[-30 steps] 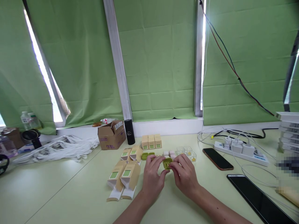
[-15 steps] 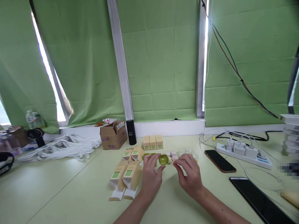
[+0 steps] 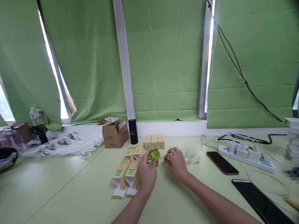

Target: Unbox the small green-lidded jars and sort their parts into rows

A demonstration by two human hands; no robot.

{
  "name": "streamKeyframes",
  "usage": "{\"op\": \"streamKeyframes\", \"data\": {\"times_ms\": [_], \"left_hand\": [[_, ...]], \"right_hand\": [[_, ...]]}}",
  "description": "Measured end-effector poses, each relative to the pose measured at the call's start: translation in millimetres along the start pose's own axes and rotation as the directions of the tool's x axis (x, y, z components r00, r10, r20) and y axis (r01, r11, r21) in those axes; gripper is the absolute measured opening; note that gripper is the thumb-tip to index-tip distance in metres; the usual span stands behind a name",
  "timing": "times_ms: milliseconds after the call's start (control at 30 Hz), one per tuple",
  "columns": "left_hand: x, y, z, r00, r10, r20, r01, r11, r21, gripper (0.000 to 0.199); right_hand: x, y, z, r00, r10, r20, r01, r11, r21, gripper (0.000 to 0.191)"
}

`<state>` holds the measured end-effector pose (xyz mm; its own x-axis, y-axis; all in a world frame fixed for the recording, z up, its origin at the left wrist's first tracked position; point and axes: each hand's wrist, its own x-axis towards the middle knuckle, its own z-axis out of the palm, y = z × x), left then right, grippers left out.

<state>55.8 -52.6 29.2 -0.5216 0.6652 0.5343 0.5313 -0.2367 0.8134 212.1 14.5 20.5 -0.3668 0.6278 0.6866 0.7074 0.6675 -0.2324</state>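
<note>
My left hand (image 3: 148, 172) is closed on a small green square container (image 3: 155, 153), whose hollow inside faces up. To its right, my right hand (image 3: 174, 161) is low over the table with its fingertips pinched together. What they hold, if anything, is too small to make out. Tiny yellowish pieces (image 3: 161, 157) lie between the two hands. Just beyond my right hand stand several clear cups (image 3: 196, 159) with a bit of yellow inside. Beige cartons with green labels (image 3: 131, 173) lie beside my left hand, the near ones with their flaps open.
Three closed beige boxes (image 3: 154, 142) stand behind the hands. Farther back are a brown cardboard box (image 3: 115, 135) and a black cylinder (image 3: 133, 132). A phone (image 3: 221, 163), a tablet (image 3: 263, 199) and a power strip (image 3: 247, 155) with cables lie on the right.
My right hand has moved left and down, away from the green container's side. My left hand has tilted and shifted the container leftward. The camera view has turned slightly left.
</note>
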Motion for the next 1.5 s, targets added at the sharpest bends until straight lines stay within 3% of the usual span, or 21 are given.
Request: {"op": "streamKeyframes", "data": {"times_ms": [133, 333, 500, 667, 867, 1033, 1167, 1367, 1500], "left_hand": [[-0.1, 1.4, -0.3, 0.999, -0.036, 0.004, 0.036, 0.999, 0.002, 0.049], [-0.7, 0.7, 0.4, 1.000, 0.003, -0.007, -0.003, 1.000, -0.016, 0.048], [-1.0, -0.5, 1.3, 1.000, -0.007, -0.009, 0.007, 0.999, -0.044, 0.047], [-2.5, 6.8, 1.5, 0.999, -0.019, 0.049, 0.030, 0.971, -0.239, 0.047], [-6.1, 14.2, 7.2, 0.952, -0.174, 0.251, 0.281, 0.822, -0.495, 0.046], [-7.6, 13.1, 9.8, 0.844, -0.254, 0.472, 0.527, 0.556, -0.643, 0.052], [-4.3, 7.7, 8.9, 0.804, -0.286, 0.521, 0.594, 0.411, -0.692, 0.046], [0.2, -1.5, 9.3, 0.781, -0.350, 0.517, 0.622, 0.367, -0.692, 0.032], [4.0, -0.9, 7.5, 0.817, -0.311, 0.486, 0.577, 0.434, -0.692, 0.034]], "right_hand": [[9.3, -9.0, 19.7, 0.999, 0.004, 0.044, -0.002, 0.999, -0.043, 0.018], [13.3, -13.8, 33.6, 0.996, 0.036, 0.078, -0.029, 0.995, -0.092, 0.020], [9.4, -10.2, 26.5, 0.995, 0.041, 0.089, -0.033, 0.995, -0.092, 0.020], [-17.0, -5.6, 5.0, 0.993, 0.048, 0.108, -0.039, 0.996, -0.084, 0.024], [-54.8, -11.1, -17.1, 0.957, 0.041, 0.288, -0.052, 0.998, 0.032, 0.019], [-53.9, -15.4, -24.2, 0.937, 0.047, 0.347, -0.076, 0.995, 0.070, 0.020], [-52.3, -16.1, -25.2, 0.927, 0.025, 0.375, -0.051, 0.997, 0.059, 0.019], [-53.0, -18.9, -27.7, 0.921, 0.000, 0.390, -0.018, 0.999, 0.042, 0.019], [-52.5, -19.1, -28.3, 0.921, -0.007, 0.390, -0.013, 0.999, 0.048, 0.017]]}}
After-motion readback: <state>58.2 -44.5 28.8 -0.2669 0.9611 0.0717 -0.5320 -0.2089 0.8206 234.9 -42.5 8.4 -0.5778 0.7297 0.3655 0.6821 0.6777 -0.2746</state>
